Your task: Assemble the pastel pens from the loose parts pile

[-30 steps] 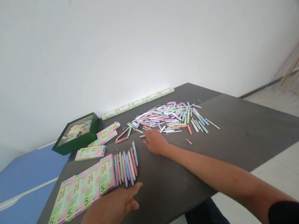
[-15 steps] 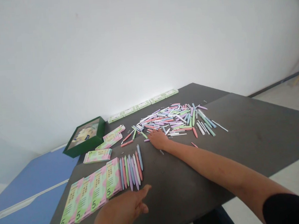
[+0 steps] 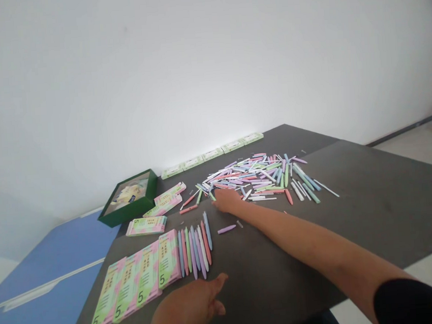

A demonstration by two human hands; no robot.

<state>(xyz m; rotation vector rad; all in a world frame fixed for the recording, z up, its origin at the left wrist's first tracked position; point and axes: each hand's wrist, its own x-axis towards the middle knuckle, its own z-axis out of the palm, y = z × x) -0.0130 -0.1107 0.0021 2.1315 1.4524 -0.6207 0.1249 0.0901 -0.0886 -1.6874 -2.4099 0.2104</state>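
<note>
My right hand (image 3: 227,200) reaches to the near left edge of a loose pile of pastel pens and pen parts (image 3: 257,175). Its fingers are curled down; whatever they hold is hidden. A green pen part (image 3: 212,196) lies by the fingertips. My left hand (image 3: 191,307) is open and holds nothing, low over the table in front of a row of pens (image 3: 194,250). The row is blue, pink, green, purple and white, side by side. Between the row and my right forearm lies a single purple pen part (image 3: 226,229), with a small clear piece (image 3: 239,224) beside it.
Several pink-and-green boxes marked 5 (image 3: 135,281) lie left of the row, with more pink-and-green boxes (image 3: 146,225) behind. A green open box (image 3: 129,197) stands at the table's left edge. Flat green packs (image 3: 212,154) line the wall. A blue surface (image 3: 66,246) adjoins the left.
The purple pen part now lies nearer to me, apart from the pile. My right hand has moved slightly away, with its fingers more curled. The whole view has shifted a little.
</note>
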